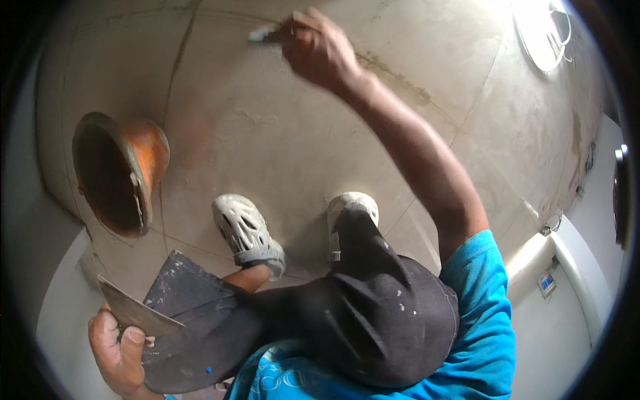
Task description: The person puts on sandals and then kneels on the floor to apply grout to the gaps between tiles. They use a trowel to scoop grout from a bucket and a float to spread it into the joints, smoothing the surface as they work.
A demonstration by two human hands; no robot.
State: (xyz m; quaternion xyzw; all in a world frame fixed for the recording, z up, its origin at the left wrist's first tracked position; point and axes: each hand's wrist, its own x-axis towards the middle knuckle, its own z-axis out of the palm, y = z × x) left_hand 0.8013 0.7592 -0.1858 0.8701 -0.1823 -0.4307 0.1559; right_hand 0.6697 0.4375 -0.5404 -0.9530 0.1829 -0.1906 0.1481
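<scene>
My left hand (119, 350), at the lower left, grips a flat, greyish metal blade (133, 308) beside my dark, paint-flecked trousers (373, 313). My right hand (320, 53) is reached out to the top middle, its fingers closed on a small tool (260, 35) with a pale tip, blurred and too small to make out fully, held over or against the beige tiled floor (413, 147). I cannot tell whether it touches the floor. My white clogs (240, 227) rest on the tiles below.
An orange bucket (148, 157) with a dark inside is at the left. At the top right is a bright white ring-shaped object (540, 47) with a cord. Pale walls (47, 253) curve round both sides, and a small labelled item (547, 283) is at the lower right.
</scene>
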